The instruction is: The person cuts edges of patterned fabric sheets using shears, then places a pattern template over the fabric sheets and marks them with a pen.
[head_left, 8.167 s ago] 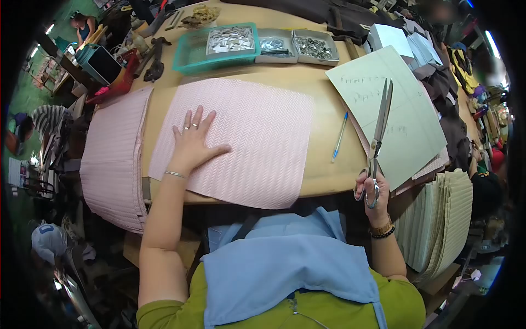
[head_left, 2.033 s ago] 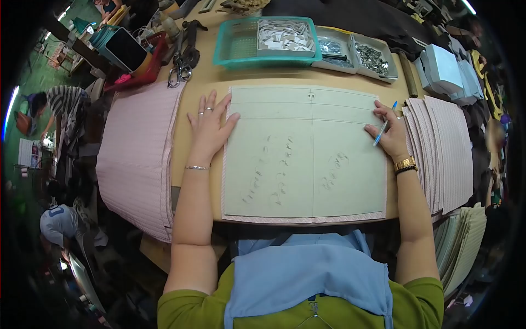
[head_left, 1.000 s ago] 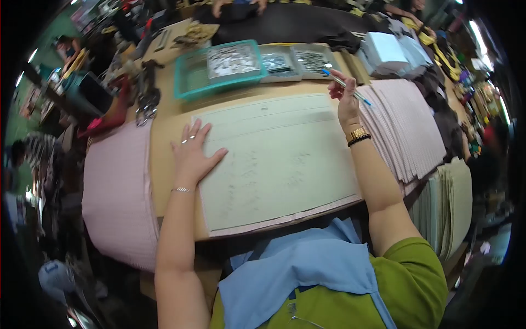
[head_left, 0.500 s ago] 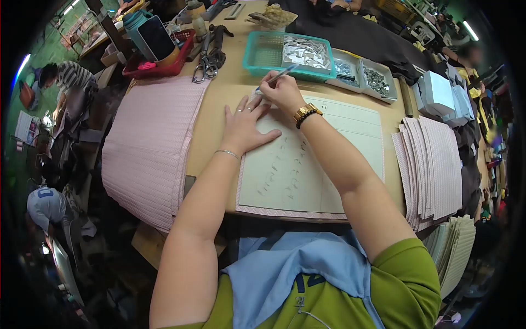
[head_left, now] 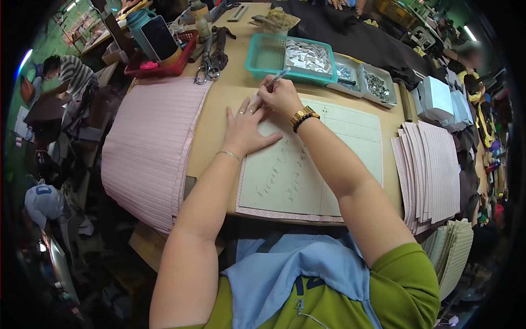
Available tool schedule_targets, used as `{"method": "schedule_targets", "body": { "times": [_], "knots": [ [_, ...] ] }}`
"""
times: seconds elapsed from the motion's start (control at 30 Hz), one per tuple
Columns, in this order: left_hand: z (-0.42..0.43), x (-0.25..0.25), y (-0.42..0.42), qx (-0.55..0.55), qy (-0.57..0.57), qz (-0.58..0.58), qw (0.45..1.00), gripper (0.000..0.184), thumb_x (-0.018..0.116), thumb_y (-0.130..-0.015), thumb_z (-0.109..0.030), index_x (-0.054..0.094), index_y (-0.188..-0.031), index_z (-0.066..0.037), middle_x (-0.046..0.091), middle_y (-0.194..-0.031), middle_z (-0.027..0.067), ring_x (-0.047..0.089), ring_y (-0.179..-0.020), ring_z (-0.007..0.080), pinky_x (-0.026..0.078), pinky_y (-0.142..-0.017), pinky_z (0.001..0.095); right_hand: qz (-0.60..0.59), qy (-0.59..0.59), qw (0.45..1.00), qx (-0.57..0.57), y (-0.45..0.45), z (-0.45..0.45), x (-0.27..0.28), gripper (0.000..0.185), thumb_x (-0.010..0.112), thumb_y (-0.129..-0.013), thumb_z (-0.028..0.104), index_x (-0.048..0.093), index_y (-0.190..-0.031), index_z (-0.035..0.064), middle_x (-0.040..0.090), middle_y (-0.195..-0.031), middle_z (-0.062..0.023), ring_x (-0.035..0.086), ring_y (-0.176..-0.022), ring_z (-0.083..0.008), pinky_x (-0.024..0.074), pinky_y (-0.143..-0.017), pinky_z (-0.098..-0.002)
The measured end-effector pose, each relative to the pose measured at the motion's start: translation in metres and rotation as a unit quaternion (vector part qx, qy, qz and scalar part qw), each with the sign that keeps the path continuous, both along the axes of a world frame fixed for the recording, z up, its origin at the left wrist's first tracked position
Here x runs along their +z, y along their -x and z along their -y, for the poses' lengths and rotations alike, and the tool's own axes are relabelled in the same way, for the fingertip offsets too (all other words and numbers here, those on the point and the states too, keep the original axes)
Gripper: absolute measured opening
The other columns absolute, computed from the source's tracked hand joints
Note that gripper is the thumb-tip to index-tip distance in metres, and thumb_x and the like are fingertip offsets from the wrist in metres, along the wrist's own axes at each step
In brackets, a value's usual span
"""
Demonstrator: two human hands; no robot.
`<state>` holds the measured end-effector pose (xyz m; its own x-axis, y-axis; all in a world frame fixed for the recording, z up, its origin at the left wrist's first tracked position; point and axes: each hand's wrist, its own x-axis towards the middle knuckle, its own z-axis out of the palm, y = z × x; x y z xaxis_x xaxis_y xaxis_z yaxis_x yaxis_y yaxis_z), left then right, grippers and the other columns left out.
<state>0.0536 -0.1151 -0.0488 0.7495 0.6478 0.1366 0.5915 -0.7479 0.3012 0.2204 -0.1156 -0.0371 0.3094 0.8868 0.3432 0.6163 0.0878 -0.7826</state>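
My right hand (head_left: 282, 100) is closed around a pen (head_left: 280, 75) with a pale barrel, near the upper left corner of a pale green card sheet (head_left: 350, 145). The pen's tip is hidden behind my fingers. My left hand (head_left: 246, 130) lies flat on the card's left side, thumb spread and fingers pointing up beside the right hand. Handwriting and ruled lines mark the card. Beneath it, a strip of pink patterned fabric (head_left: 285, 215) shows along the lower edge.
Pink quilted fabric (head_left: 148, 142) covers the table's left side; folded pieces (head_left: 430, 170) are stacked at right. Behind stand a teal basket (head_left: 266, 56), a box of metal parts (head_left: 378, 88), a red tray (head_left: 164, 71) and scissors (head_left: 207, 71). Other people work around the room.
The right hand and pen have shifted slightly down and left, with the pen tilted more upright. The left hand stays flat on the card. The view has moved slightly.
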Motion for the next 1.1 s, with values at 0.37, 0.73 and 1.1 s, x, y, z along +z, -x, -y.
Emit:
{"method": "schedule_targets", "body": {
  "times": [0.37,0.73,1.1],
  "knots": [
    [0.000,0.001,-0.006,-0.008,-0.023,-0.045,0.999,0.083,0.069,-0.069,-0.065,0.053,-0.137,-0.019,0.039,-0.152,0.0044,0.030,-0.142,0.0300,0.017,-0.110,0.0679,-0.195,-0.099,0.975,-0.034,-0.099,0.116,0.002,0.015,0.067,-0.088,0.018,0.066,-0.094,0.0040,0.069,-0.085,-0.0017,0.063,-0.076,-0.0085,0.0503,-0.067,-0.0247],
    [0.094,0.026,-0.158,-0.234,-0.027,0.017,0.972,0.067,0.071,-0.079,-0.049,0.052,-0.135,-0.017,0.041,-0.146,0.0172,0.042,-0.133,0.0346,0.030,-0.110,0.0537,-0.159,-0.124,0.945,-0.258,-0.262,0.234,-0.058,0.018,0.066,-0.084,0.022,0.065,-0.086,0.0033,0.068,-0.074,-0.0034,0.060,-0.066,-0.0080,0.0473,-0.061,-0.0232],
    [0.134,-0.005,-0.225,-0.260,-0.041,-0.006,0.965,0.070,0.059,-0.083,-0.062,0.050,-0.140,-0.022,0.036,-0.152,0.0136,0.028,-0.143,0.0347,0.020,-0.111,0.0636,-0.071,-0.049,0.960,-0.265,-0.240,0.243,-0.033,0.018,0.065,-0.082,0.023,0.065,-0.085,0.0049,0.064,-0.066,-0.0037,0.056,-0.059,-0.0089,0.0452,-0.056,-0.0261]
  ]
}}
